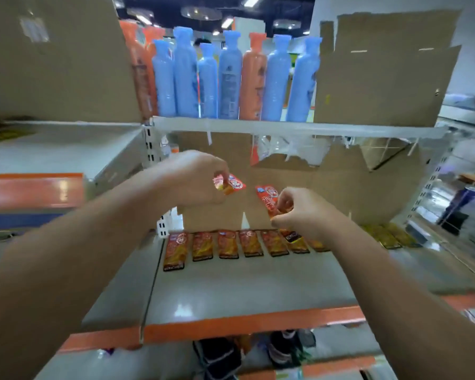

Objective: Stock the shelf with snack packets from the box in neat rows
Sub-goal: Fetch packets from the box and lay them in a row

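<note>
One back row of packets laid on shelf; front bare. Left hand and right hand each pinched another packet.

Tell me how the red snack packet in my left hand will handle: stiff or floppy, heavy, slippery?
Probably floppy and light: the snack packet is a flat pouch that the left hand holds by fingertips alone. Its glossy film may be slippery. It should not roll; similar packets lie flat in a row on the shelf.
</note>
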Demonstrator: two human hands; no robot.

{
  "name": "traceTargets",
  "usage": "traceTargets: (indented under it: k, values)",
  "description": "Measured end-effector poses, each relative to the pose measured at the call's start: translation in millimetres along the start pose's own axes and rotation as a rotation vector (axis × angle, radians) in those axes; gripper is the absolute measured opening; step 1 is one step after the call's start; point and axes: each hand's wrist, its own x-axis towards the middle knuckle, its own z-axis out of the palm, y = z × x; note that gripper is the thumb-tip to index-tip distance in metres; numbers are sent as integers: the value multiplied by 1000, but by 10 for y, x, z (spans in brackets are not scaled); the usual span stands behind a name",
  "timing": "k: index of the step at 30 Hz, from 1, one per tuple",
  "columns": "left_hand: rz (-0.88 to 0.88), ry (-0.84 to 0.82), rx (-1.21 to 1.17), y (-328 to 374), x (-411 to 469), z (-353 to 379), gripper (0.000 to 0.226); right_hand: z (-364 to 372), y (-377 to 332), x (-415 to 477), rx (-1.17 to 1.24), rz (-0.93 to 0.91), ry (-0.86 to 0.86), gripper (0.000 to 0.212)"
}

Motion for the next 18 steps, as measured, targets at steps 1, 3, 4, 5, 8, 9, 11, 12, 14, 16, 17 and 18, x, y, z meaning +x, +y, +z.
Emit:
traceTargets:
  k: [1,3,4,5,8,9,11,12,14,16,17,18]
  values:
    - [-10,-11,-25,40,-16,171,30,67,103,9,-6,11,-12,20]
    - [-63,-27,-109,53,-56,546,27,224,300,37,1,41,-35,19]
    - [-107,-25,-156,33,-89,721,30,306,371,48,2,48,-43,20]
    - [-156,-19,-193,3,-122,904,35,397,440,69,-13,51,-51,20]
    - [-255,44,-230,-150,-229,1390,44,678,571,161,-29,60,-72,21]
    - [-290,65,-241,-216,-255,1530,43,776,588,205,-37,64,-73,21]
    - [-348,109,-272,-343,-286,1787,41,978,600,297,-51,70,-74,22]
    - [-359,139,-271,-402,-287,1919,42,1083,605,341,-32,74,-79,21]
    - [-362,194,-247,-488,-259,2174,44,1285,618,440,4,98,-93,21]
    - [-381,243,-224,-542,-224,2418,44,1470,630,535,0,117,-124,21]
    - [-390,272,-216,-560,-204,2524,43,1551,643,585,-6,116,-134,20]
    - [-387,306,-217,-575,-177,2617,40,1622,658,639,-10,109,-137,18]
